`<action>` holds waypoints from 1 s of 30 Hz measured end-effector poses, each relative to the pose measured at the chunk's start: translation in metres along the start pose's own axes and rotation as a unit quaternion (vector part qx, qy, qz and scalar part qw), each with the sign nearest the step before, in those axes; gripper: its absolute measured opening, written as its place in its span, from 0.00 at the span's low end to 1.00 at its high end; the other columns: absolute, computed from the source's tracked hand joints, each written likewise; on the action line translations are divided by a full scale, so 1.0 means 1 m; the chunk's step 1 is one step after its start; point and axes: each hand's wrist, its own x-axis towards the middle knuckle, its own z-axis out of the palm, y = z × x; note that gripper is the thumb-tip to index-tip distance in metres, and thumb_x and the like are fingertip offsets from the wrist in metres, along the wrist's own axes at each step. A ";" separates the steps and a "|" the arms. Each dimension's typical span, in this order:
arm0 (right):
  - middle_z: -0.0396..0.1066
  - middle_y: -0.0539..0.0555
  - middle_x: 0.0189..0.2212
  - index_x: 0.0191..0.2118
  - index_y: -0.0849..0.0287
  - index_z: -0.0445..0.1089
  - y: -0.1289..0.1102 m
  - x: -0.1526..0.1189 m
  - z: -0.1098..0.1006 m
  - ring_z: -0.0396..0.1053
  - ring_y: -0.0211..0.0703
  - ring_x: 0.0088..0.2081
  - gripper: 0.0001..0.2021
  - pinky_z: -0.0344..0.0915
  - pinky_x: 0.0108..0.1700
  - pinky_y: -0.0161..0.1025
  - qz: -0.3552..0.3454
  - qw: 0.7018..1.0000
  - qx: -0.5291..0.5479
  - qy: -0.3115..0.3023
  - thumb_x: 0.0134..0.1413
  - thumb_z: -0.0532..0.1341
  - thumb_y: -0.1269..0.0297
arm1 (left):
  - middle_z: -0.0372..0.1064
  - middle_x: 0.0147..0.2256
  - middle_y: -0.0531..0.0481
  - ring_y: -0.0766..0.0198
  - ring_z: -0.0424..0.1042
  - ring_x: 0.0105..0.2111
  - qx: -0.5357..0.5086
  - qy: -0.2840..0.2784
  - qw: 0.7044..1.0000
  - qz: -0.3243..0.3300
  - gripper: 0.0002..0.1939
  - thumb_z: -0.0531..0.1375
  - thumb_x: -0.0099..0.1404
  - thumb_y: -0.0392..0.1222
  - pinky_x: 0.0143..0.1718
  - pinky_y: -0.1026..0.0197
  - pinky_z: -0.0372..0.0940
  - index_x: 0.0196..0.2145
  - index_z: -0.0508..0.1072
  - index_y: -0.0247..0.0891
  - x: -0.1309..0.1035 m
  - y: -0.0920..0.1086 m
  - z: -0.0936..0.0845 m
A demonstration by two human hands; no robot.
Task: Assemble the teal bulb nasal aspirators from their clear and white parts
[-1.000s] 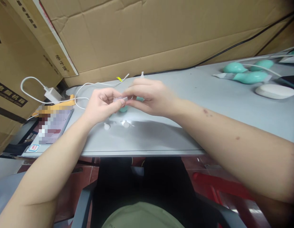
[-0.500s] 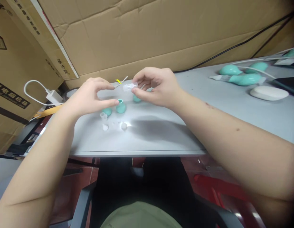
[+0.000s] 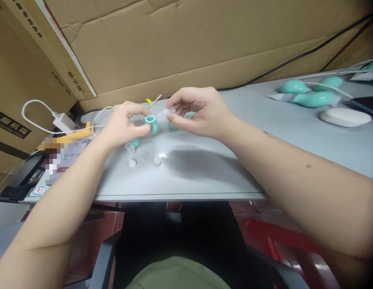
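My left hand (image 3: pixel 127 123) pinches a teal rubber bulb (image 3: pixel 154 126) between thumb and fingers, its round open mouth tilted up toward me. Facing it, my right hand (image 3: pixel 198 110) grips a clear plastic nozzle (image 3: pixel 166 113) at its fingertips. Another teal bulb (image 3: pixel 135 142) lies below my left hand, partly covered by it. Behind my right fingers more teal (image 3: pixel 190 114) shows, mostly hidden. Nearer the table's front are a small clear plastic fitting (image 3: pixel 130 148), a white round-based piece (image 3: pixel 132 162) and a whitish round piece (image 3: pixel 157 161).
Several teal bulbs (image 3: pixel 317 99) with clear tips lie at the back right, beside a white rounded case (image 3: pixel 345 117) and a dark flat device (image 3: pixel 365 107). To the left are a white charger (image 3: pixel 64 122) with its cable and a phone (image 3: pixel 68 158). Cardboard (image 3: pixel 186 48) stands behind the table (image 3: pixel 198 180).
My left hand has closed on the teal bulb, raising it slightly from the table and tilting it. The clear nozzle in my right hand has turned a little.
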 end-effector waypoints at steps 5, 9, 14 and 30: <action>0.80 0.51 0.33 0.40 0.54 0.79 -0.003 0.000 0.002 0.74 0.39 0.32 0.09 0.75 0.34 0.38 0.011 0.999 0.029 0.012 0.63 0.78 0.60 | 0.85 0.39 0.51 0.58 0.81 0.43 -0.176 0.128 0.975 -0.036 0.13 0.73 0.63 0.51 0.51 0.49 0.77 0.37 0.75 0.44 0.008 -0.023 0.005; 0.80 0.51 0.33 0.39 0.55 0.80 -0.002 0.000 0.006 0.74 0.39 0.33 0.10 0.75 0.34 0.38 0.027 0.998 0.051 0.012 0.63 0.79 0.59 | 0.86 0.44 0.59 0.61 0.84 0.46 -0.328 0.192 0.920 -0.092 0.28 0.75 0.60 0.67 0.48 0.50 0.80 0.42 0.68 0.49 0.015 -0.043 -0.009; 0.81 0.52 0.33 0.39 0.56 0.81 -0.001 0.001 0.007 0.74 0.38 0.32 0.10 0.73 0.33 0.36 0.050 0.994 0.095 -0.015 0.61 0.80 0.61 | 0.88 0.48 0.49 0.52 0.86 0.44 -0.345 0.107 0.916 -0.174 0.26 0.71 0.58 0.70 0.32 0.50 0.77 0.44 0.76 0.52 0.011 -0.038 -0.020; 0.79 0.50 0.29 0.38 0.58 0.80 -0.007 0.006 0.002 0.78 0.36 0.29 0.18 0.80 0.34 0.34 0.111 0.975 0.189 -0.037 0.57 0.85 0.56 | 0.83 0.38 0.47 0.55 0.78 0.38 0.030 0.035 0.989 0.141 0.12 0.64 0.66 0.48 0.46 0.52 0.71 0.42 0.84 0.43 -0.008 0.000 -0.008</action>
